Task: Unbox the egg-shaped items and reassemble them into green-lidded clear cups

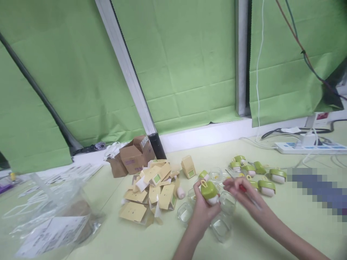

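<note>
My left hand (pixel 202 211) holds a small green-and-white roller gadget (pixel 209 191) with a yellow loop on top, lifted just above the table. My right hand (pixel 241 193) is close to its right, fingers pinched on a thin red-handled tool (pixel 243 188). Several clear plastic cups (pixel 222 225) lie on the table under and around both hands. More green-and-white gadgets (pixel 267 187) sit in a loose group to the right of my hands.
A heap of flattened and folded yellow cartons (pixel 151 193) lies left of my hands, with small brown boxes (pixel 132 159) behind it. A clear plastic bag (pixel 51 224) fills the near left. A power strip (pixel 309 147) and cables lie at the far right by the green wall.
</note>
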A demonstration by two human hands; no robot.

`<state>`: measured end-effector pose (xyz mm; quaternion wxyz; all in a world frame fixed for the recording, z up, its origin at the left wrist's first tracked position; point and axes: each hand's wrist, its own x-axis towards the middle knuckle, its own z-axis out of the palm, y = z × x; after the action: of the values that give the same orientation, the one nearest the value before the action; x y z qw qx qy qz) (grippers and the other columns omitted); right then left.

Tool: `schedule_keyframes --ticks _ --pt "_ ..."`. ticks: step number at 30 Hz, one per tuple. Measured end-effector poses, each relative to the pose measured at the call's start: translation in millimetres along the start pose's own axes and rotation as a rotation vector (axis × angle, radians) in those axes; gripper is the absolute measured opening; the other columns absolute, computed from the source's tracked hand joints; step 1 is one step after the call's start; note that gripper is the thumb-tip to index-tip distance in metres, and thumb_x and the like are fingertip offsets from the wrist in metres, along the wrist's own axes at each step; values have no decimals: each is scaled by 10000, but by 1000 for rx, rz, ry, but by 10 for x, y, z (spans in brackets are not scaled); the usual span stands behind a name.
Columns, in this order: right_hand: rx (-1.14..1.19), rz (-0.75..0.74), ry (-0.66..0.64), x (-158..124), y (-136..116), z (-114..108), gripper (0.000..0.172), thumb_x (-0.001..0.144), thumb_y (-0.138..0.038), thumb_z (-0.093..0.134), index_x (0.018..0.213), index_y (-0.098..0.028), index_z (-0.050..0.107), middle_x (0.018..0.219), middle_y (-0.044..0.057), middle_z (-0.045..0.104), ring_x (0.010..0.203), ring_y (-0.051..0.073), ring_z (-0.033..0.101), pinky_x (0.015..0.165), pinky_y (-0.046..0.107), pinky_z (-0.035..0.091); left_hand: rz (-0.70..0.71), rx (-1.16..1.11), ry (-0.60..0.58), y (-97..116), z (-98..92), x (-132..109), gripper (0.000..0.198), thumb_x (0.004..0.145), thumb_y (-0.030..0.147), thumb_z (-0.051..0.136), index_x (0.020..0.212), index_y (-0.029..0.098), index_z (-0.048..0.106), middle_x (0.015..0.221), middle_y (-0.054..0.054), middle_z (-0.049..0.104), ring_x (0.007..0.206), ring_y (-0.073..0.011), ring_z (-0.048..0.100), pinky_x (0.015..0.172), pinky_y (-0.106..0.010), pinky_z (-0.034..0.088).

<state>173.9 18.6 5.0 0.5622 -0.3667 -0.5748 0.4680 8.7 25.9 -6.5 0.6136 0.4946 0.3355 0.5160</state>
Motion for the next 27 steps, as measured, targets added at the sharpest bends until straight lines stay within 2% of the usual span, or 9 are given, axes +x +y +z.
schedule_keyframes --ticks 1,3,6,8,11,15,19,23,27 --pt "-78 -12 -49 1 0 19 252 800 -415 635 799 -243 452 1069 38 567 1050 236 503 905 385 400 8 48 -25 -10 -2 -9 687 677 169 688 1201 221 247 889 -16 580 751 -126 557 694 -234 411" --pt "-160 -31 -121 4 4 71 279 783 -382 658 784 -242 416 1086 38 565 1071 239 504 905 387 406 -7 82 -93 -30 7 -34 694 699 174 663 1221 234 210 941 -33 579 733 -121 563 681 -238 416" --pt "-115 -26 12 20 10 126 275 844 -425 565 754 -241 381 987 34 568 961 210 550 803 329 459 -84 -35 -129 -42 44 -55 671 646 151 682 1148 247 247 892 -10 583 702 -117 563 644 -225 408" --pt "-52 -25 142 22 18 140 300 842 -454 558 744 -244 369 1006 32 555 967 201 548 780 299 466 -120 -94 -100 -36 78 -50 483 662 216 672 1028 221 356 793 1 577 699 -133 561 621 -230 412" --pt "-5 -17 130 2 28 153 292 820 -475 576 757 -249 403 1028 27 567 902 197 576 689 279 491 -119 -50 -32 -20 122 -34 271 742 359 617 894 160 514 666 0 540 633 -131 531 533 -215 384" --pt "-160 -19 96 -13 20 126 258 777 -474 627 852 -239 549 934 30 619 832 207 586 695 296 502 -94 20 42 -1 122 -20 371 727 458 641 872 119 600 545 34 480 497 -79 414 456 -193 292" --pt "-173 58 110 20 -10 44 366 797 -489 599 1036 -212 617 896 51 642 756 204 602 668 313 506 -128 163 73 2 88 8 476 626 578 672 743 121 610 468 35 480 436 -69 359 428 -200 258" --pt "-281 -16 -34 49 -52 -20 280 828 -459 572 851 -198 673 786 29 634 732 194 571 652 298 459 -156 208 70 -9 75 23 454 574 563 710 634 128 597 423 38 458 406 -65 345 411 -203 208" --pt "-318 -37 -79 29 -44 -21 289 846 -450 554 748 -196 649 718 12 600 686 174 540 629 282 426 -139 166 81 22 72 6 388 605 487 710 730 127 642 479 36 486 455 -81 386 435 -200 248"
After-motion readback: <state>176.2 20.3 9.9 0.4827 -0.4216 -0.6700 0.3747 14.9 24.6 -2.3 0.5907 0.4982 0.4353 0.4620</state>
